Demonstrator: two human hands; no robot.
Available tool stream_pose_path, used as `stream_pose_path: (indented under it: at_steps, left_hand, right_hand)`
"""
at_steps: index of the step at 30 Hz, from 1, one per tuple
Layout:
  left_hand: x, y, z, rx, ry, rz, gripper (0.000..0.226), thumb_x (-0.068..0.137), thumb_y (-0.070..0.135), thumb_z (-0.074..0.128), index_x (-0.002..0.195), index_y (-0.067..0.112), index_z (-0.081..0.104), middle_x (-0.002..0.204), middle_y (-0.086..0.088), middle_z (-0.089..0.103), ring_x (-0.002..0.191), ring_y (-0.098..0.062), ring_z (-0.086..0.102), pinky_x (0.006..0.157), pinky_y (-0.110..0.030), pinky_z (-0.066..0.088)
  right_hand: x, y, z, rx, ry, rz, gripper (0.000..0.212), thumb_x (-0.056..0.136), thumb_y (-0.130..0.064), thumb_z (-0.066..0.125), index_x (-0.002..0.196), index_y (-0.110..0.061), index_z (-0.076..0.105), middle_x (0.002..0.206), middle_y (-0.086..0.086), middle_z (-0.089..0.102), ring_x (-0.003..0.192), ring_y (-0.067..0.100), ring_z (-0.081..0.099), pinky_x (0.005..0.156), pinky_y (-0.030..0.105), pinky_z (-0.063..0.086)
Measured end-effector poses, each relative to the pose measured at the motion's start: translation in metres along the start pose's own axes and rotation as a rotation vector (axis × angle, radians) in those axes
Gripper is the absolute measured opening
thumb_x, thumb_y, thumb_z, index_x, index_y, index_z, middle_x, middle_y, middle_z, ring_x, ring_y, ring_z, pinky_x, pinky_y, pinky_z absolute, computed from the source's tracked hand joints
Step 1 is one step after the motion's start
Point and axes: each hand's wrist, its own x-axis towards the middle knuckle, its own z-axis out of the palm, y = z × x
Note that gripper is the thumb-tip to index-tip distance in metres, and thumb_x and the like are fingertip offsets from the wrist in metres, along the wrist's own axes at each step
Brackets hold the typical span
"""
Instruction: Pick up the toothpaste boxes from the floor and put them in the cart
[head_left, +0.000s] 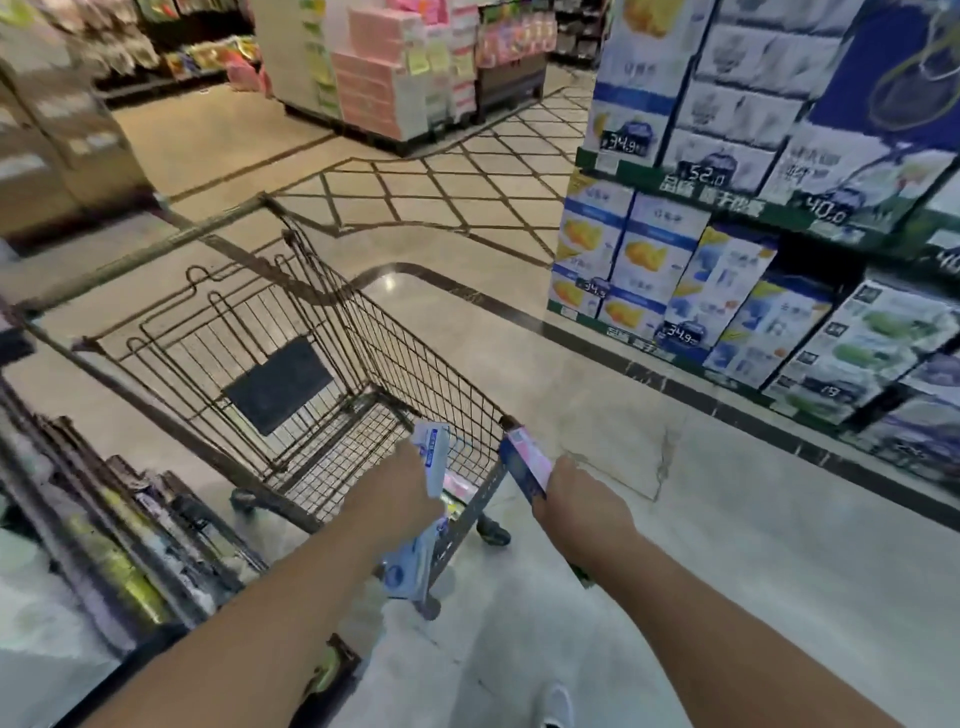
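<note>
With each hand gripping a toothpaste box, left hand (410, 488) above cart rim (457, 379), right hand (582, 499) just outside.

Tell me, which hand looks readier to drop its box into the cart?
Left, probably. The left hand holds its white-and-blue toothpaste box over the wire shopping cart; the right hand's blue-and-pink toothpaste box sits outside the rim.
</note>
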Motion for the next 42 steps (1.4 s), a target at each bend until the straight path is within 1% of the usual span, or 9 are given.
stream_pose_path:
  at_steps: [3,6,12,16,22,28,31,35,42]
  left_hand:
    - [0.032,0.003,-0.006,-0.033,-0.002,-0.109,0.066,0.084,0.037,0.067,0.131,0.005,0.034,0.086,0.000,0.053,0.077,-0.019,0.059,0.056,-0.029,0.044]
    - [0.065,0.001,-0.012,-0.088,0.010,-0.199,0.067,0.084,0.038,0.068,0.131,0.005,0.033,0.084,0.002,0.052,0.076,-0.019,0.058,0.059,-0.029,0.047]
    - [0.128,-0.025,-0.011,-0.178,0.028,-0.352,0.052,0.084,0.035,0.069,0.116,0.010,0.036,0.082,0.003,0.054,0.075,-0.020,0.059,0.067,-0.032,0.055]
    - [0.178,-0.048,0.000,-0.283,0.047,-0.411,0.060,0.086,0.035,0.068,0.126,0.006,0.034,0.081,0.003,0.052,0.072,-0.017,0.057,0.057,-0.028,0.046]
    - [0.250,-0.068,0.051,-0.390,-0.035,-0.476,0.080,0.083,0.038,0.066,0.142,0.003,0.024,0.115,-0.010,0.060,0.096,-0.029,0.063,0.074,-0.035,0.053]
    - [0.309,-0.078,0.120,-0.585,-0.121,-0.596,0.086,0.087,0.036,0.067,0.148,0.000,0.017,0.104,-0.005,0.055,0.089,-0.026,0.057,0.067,-0.031,0.042]
    - [0.336,-0.081,0.155,-0.682,-0.159,-0.634,0.088,0.085,0.034,0.068,0.147,0.000,0.016,0.125,-0.014,0.058,0.106,-0.032,0.060,0.076,-0.036,0.051]
    - [0.369,-0.072,0.195,-0.777,-0.154,-0.691,0.092,0.083,0.033,0.067,0.149,-0.002,0.013,0.122,-0.018,0.059,0.097,-0.033,0.064,0.077,-0.043,0.057]
    - [0.397,-0.059,0.239,-0.828,-0.162,-0.808,0.095,0.091,0.030,0.065,0.154,0.001,-0.001,0.147,-0.017,0.043,0.123,-0.034,0.053,0.094,-0.038,0.049]
  right_hand:
    - [0.050,0.002,-0.015,-0.037,-0.003,-0.073,0.010,0.095,-0.028,0.048,0.099,-0.023,0.040,0.089,0.003,0.058,0.073,0.022,0.054,0.063,0.030,0.043]
    - [0.098,-0.006,-0.018,-0.071,-0.033,-0.110,0.022,0.092,-0.032,0.054,0.103,-0.016,0.042,0.081,0.000,0.052,0.070,0.023,0.052,0.059,0.030,0.043]
    - [0.178,-0.055,0.008,-0.044,-0.164,-0.183,0.020,0.093,-0.024,0.050,0.109,-0.013,0.044,0.099,0.006,0.064,0.089,0.029,0.065,0.065,0.030,0.041]
    - [0.224,-0.093,0.038,-0.004,-0.204,-0.141,0.010,0.091,-0.014,0.046,0.097,-0.015,0.038,0.086,0.003,0.058,0.080,0.027,0.060,0.075,0.035,0.050]
    - [0.284,-0.117,0.101,-0.151,-0.272,-0.223,0.031,0.091,-0.012,0.047,0.122,-0.008,0.043,0.072,-0.003,0.043,0.062,0.015,0.047,0.048,0.027,0.030]
    - [0.337,-0.106,0.171,-0.135,-0.429,-0.088,0.049,0.089,-0.007,0.060,0.131,-0.001,0.034,0.122,0.012,0.057,0.106,0.028,0.063,0.075,0.031,0.044]
    - [0.359,-0.089,0.207,-0.103,-0.453,-0.030,0.046,0.092,-0.010,0.058,0.132,-0.004,0.036,0.118,0.011,0.060,0.102,0.027,0.064,0.075,0.032,0.048]
    - [0.377,-0.064,0.243,-0.112,-0.371,-0.099,0.036,0.095,-0.017,0.048,0.127,-0.005,0.038,0.110,0.011,0.056,0.093,0.029,0.057,0.071,0.030,0.038]
    - [0.402,-0.044,0.285,-0.052,-0.422,-0.133,0.036,0.095,-0.020,0.045,0.127,-0.005,0.039,0.114,0.018,0.057,0.100,0.032,0.059,0.078,0.035,0.045]
